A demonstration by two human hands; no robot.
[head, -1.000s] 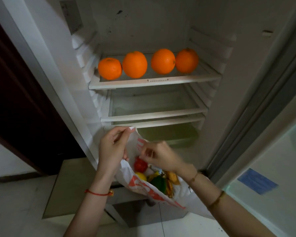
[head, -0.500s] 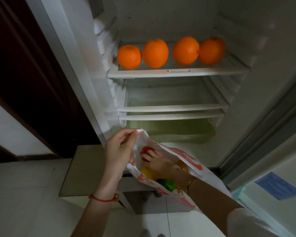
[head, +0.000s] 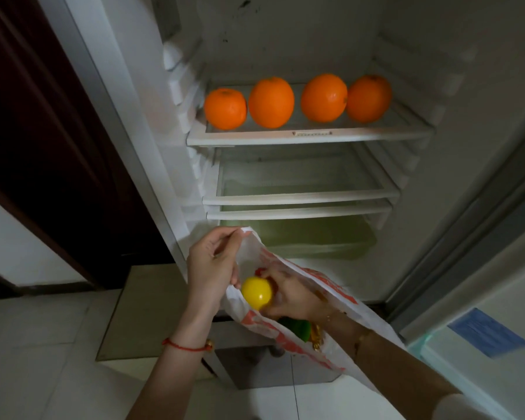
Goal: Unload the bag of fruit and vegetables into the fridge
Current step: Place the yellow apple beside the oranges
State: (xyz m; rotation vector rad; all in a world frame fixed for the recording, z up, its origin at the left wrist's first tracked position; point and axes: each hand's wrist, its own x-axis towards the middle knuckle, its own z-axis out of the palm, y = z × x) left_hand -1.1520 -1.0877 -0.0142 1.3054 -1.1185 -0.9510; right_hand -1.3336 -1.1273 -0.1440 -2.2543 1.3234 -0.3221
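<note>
My left hand (head: 212,268) pinches the rim of a white plastic bag (head: 331,286) with orange print and holds it up in front of the open fridge. Inside the bag's mouth, my right hand (head: 288,295) grips a round yellow fruit (head: 256,292). A bit of a red fruit (head: 259,271) peeks out just behind my fingers. A green vegetable (head: 297,327) lies deeper in the bag beside something yellow-brown. Several oranges (head: 270,103) stand in a row on the fridge's upper shelf (head: 309,136).
Two bare glass shelves (head: 300,197) sit below the oranges, above a pale green crisper drawer (head: 309,237). The fridge door (head: 482,328) stands open at the right with a blue sticker. A dark wooden door (head: 43,131) is at the left, pale floor tiles below.
My right hand went into the bag, touched the red fruit, and now holds the yellow fruit lifted to the bag's mouth. The view moved closer to the fridge.
</note>
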